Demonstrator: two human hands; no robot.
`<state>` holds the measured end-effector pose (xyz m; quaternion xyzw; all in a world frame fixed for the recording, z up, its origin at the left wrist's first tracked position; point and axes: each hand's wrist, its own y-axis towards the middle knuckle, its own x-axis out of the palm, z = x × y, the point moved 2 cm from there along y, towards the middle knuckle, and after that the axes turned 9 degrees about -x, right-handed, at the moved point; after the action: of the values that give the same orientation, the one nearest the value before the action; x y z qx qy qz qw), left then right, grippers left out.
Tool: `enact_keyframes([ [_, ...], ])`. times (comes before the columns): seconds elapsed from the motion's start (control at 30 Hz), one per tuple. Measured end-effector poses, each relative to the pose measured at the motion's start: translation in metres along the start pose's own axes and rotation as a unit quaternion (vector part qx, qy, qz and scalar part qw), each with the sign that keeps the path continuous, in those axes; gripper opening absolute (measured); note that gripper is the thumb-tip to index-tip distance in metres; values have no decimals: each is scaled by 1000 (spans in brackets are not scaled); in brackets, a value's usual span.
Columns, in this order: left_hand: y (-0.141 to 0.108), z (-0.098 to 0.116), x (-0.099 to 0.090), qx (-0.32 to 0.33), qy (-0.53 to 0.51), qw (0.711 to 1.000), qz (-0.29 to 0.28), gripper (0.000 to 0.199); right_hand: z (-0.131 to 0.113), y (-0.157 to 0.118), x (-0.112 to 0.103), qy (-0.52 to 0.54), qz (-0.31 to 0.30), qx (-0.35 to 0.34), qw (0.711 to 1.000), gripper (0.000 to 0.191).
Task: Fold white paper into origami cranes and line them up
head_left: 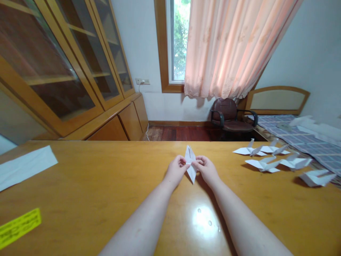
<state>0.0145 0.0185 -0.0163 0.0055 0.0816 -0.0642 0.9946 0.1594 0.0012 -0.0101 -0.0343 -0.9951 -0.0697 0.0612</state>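
Between my hands is a piece of folded white paper [190, 153], a narrow diamond with one point away from me and one toward me. A slit runs down the middle of its far half. My left hand [176, 171] pinches its left side near the middle, thumb on top. On the opposite side my right hand [207, 170] grips the paper the same way, its thumb close to the left thumb. The curled fingers underneath are partly hidden. Several folded white paper cranes [262, 164] stand together at the right of the table.
The wooden table [106, 199] spans the foreground. White paper sheets [28, 165] lie at its left, with a yellow label [20, 227] nearer me. Beyond are a glass-fronted cabinet [98, 103], a brown armchair [230, 113], a bed [301, 133] and a pink curtain [226, 49].
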Motion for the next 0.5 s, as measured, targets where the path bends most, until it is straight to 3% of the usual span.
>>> enact_keyframes([
  [0.23,-2,4,0,-1,2,1000,-14,10,-3,-2,-1,-50,-8,4,999,30],
  [0.5,-1,2,1,-30,-17,999,-24,13,0,0,-1,-27,-11,-12,999,29],
])
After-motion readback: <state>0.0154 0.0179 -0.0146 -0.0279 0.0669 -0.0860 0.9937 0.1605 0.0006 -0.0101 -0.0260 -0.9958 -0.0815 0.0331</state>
